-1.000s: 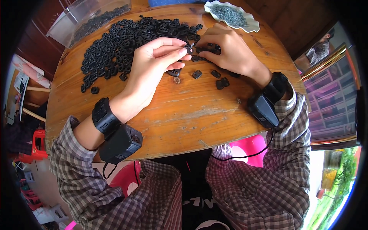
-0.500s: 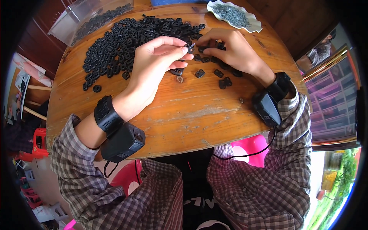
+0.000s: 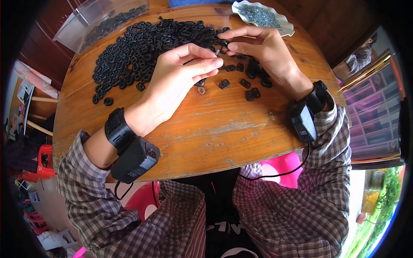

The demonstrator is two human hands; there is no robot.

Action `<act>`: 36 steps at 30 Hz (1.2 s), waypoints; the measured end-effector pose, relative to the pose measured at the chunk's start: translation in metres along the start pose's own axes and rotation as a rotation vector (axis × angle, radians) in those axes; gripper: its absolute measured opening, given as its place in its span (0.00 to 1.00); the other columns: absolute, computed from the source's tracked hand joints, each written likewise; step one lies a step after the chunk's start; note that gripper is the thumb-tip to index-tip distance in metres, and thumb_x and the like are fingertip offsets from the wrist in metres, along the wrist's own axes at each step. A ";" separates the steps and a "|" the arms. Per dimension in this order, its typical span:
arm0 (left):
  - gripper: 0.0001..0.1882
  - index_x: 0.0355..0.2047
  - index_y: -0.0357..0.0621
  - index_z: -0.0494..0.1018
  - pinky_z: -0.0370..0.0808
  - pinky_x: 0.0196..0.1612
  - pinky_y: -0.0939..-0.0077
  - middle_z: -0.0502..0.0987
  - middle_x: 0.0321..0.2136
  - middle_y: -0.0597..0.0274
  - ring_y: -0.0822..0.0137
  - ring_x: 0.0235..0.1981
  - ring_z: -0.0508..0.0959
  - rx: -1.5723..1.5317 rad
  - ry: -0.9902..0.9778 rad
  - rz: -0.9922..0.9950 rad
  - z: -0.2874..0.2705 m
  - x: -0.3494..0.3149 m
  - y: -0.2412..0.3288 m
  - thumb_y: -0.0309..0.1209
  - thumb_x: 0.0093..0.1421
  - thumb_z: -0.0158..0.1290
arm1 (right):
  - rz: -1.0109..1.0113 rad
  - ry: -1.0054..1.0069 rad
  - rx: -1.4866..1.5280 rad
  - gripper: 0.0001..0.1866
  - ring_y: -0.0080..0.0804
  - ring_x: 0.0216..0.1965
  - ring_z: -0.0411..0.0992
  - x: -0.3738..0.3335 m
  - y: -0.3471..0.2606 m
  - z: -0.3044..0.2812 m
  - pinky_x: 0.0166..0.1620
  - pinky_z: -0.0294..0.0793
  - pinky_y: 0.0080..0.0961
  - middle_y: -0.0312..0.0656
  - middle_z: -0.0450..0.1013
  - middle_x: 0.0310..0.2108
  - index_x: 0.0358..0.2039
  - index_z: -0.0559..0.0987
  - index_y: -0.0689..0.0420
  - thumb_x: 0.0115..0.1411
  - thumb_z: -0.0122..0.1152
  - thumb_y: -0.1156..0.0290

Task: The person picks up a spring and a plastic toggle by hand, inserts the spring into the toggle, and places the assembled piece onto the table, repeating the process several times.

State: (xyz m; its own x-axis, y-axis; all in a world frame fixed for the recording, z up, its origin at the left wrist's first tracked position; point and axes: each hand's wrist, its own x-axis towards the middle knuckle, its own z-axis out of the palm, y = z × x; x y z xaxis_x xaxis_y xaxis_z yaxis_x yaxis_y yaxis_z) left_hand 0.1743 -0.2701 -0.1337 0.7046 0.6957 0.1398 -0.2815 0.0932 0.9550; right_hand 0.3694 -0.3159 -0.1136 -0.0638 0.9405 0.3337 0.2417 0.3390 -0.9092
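My left hand (image 3: 183, 71) is closed in a fingertip pinch, and a small silver metal pin (image 3: 217, 52) sticks up from between thumb and forefinger. Whatever else sits in that pinch is hidden by the fingers. Just to its right, my right hand (image 3: 262, 49) pinches a small black plastic piece (image 3: 225, 43) between thumb and forefinger, close to the pin but seemingly apart from it. Behind and left of my hands spreads a heap of black oval rings (image 3: 142, 47). Several small black blocks (image 3: 224, 84) lie loose in front of the hands, beside more black pieces (image 3: 258, 73) under the right palm.
A white wavy-edged dish (image 3: 286, 29) of small metal pins stands at the back right. At the back left is a clear plastic bin (image 3: 71, 34) with more black parts. Black boxes (image 3: 137, 159) are strapped to both wrists, with cables hanging over the wooden table's (image 3: 206, 129) front edge.
My right hand has lifted slightly from the loose pieces and now shows a black piece in its pinch. The left hand has shifted a little right, its fingers covering the black piece seen there before.
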 end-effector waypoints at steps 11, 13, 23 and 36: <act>0.08 0.33 0.34 0.71 0.72 0.39 0.82 0.75 0.30 0.59 0.71 0.33 0.75 0.147 0.108 0.064 0.004 0.000 -0.001 0.22 0.51 0.53 | -0.009 -0.066 -0.122 0.12 0.27 0.37 0.72 -0.001 0.003 -0.002 0.45 0.69 0.19 0.44 0.73 0.37 0.39 0.75 0.65 0.53 0.52 0.79; 0.10 0.36 0.34 0.69 0.72 0.39 0.82 0.74 0.30 0.58 0.70 0.33 0.75 0.181 0.101 0.114 0.003 0.001 -0.003 0.21 0.51 0.53 | 0.002 -0.047 -0.108 0.12 0.26 0.37 0.72 -0.001 0.001 0.000 0.44 0.70 0.19 0.44 0.73 0.37 0.38 0.75 0.65 0.52 0.54 0.79; 0.14 0.38 0.35 0.66 0.72 0.38 0.82 0.74 0.30 0.57 0.70 0.34 0.76 0.188 0.086 0.042 0.002 0.001 -0.001 0.22 0.51 0.54 | -0.023 -0.037 -0.086 0.10 0.25 0.36 0.72 -0.006 -0.011 0.010 0.42 0.71 0.20 0.42 0.73 0.35 0.35 0.76 0.64 0.50 0.57 0.81; 0.16 0.42 0.34 0.62 0.70 0.46 0.76 0.74 0.33 0.54 0.66 0.38 0.75 0.137 0.097 -0.013 0.002 -0.001 0.003 0.23 0.54 0.51 | -0.182 -0.068 -0.264 0.10 0.26 0.40 0.70 -0.005 -0.007 0.007 0.46 0.69 0.20 0.40 0.70 0.39 0.35 0.77 0.62 0.50 0.56 0.83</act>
State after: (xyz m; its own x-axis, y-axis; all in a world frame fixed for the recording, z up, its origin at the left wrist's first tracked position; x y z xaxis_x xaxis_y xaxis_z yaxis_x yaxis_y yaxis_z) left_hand 0.1744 -0.2720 -0.1301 0.6394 0.7613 0.1076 -0.1765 0.0091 0.9843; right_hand 0.3614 -0.3232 -0.1104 -0.1913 0.8672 0.4598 0.4623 0.4929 -0.7372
